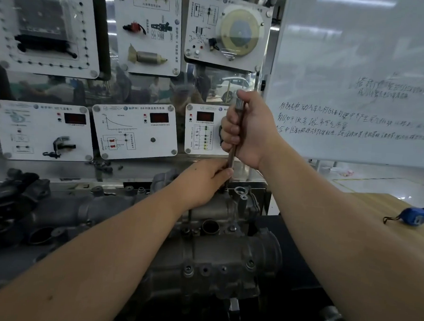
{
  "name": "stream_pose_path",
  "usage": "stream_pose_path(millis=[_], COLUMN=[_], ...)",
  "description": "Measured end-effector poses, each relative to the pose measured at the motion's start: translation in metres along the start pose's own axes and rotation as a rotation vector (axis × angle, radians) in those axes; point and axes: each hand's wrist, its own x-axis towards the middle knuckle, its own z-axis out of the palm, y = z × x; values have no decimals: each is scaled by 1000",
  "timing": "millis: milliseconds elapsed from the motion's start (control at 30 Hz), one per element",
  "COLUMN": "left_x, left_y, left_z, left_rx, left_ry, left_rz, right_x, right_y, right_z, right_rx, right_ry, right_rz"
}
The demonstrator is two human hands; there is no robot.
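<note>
Below the wall panels (pixel 134 131), mid-frame, the right hand (pixel 248 131) clenches a long tool (pixel 232 154) and the left hand (pixel 203 182) pinches its tip; tilting could slip it off the engine part (pixel 215 258).

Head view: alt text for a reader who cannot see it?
The right hand grips a slim metal tool upright; the left hand pinches its lower end at a grey engine housing. Instrument panels and a whiteboard stand behind.

A blue tape measure (pixel 414 216) lies on the wooden table (pixel 385 201) — whiteboard (pixel 358 57) behind, sensor panels (pixel 134 131) left.
</note>
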Motion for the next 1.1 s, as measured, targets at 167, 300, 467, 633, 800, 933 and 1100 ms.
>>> stream_pose_path(millis=[167, 300, 467, 633, 800, 933, 1100], left_x=[1, 1, 1, 0, 5, 7, 6], left_y=[0, -1, -3, -4, -1, 3, 4], left_z=[2, 3, 4, 3, 2, 0, 0], left_rx=[9, 28, -10, -66, -15, -18, -72], left_ry=[-3, 18, 18, 4, 15, 6, 18], left_rz=[-8, 19, 17, 44, 10, -10, 27], right_x=[0, -1, 4, 2, 2, 3, 5], right_y=[0, 14, 15, 29, 42, 46, 53], right_z=[15, 31, 36, 16, 7, 8, 11], right_rx=[-145, -134, -230, -123, -293, -389, -343], right_ry=[210, 415, 369, 191, 320, 368, 395], right_rz=[-135, -270, -274, -465, -622, -645, -625])
